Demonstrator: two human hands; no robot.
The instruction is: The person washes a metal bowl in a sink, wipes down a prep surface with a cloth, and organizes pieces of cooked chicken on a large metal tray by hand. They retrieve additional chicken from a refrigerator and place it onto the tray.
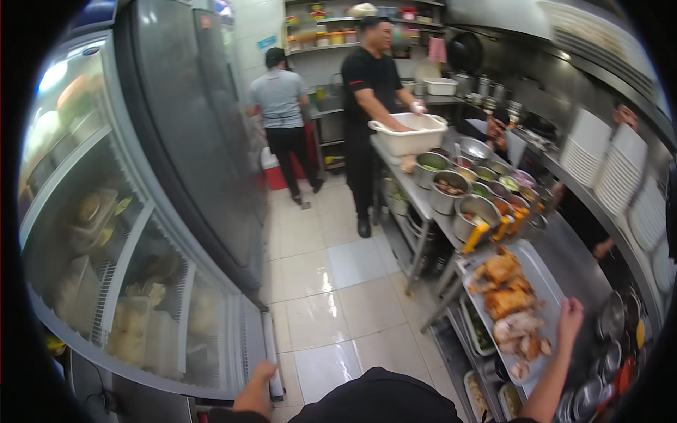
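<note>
- Hands well apart: the left hand (265,371) is blurred beside the lower edge of the glass-door fridge (127,243); whether it grips anything, I cannot tell.
- Right hand (571,314), fingers drawn together, by the right side of a pale tray (549,285); contact is unclear.
- Browned poultry (506,302) lies along that tray on the steel bench (585,264), smaller pieces at the near end.
- Metal pots (446,194) of food crowd the bench beyond the tray.
- White tub (409,143) at the bench's far end, a co-worker in black (358,106) reaching into it.
- Another person in a grey shirt (282,102), back turned, farther off.
</note>
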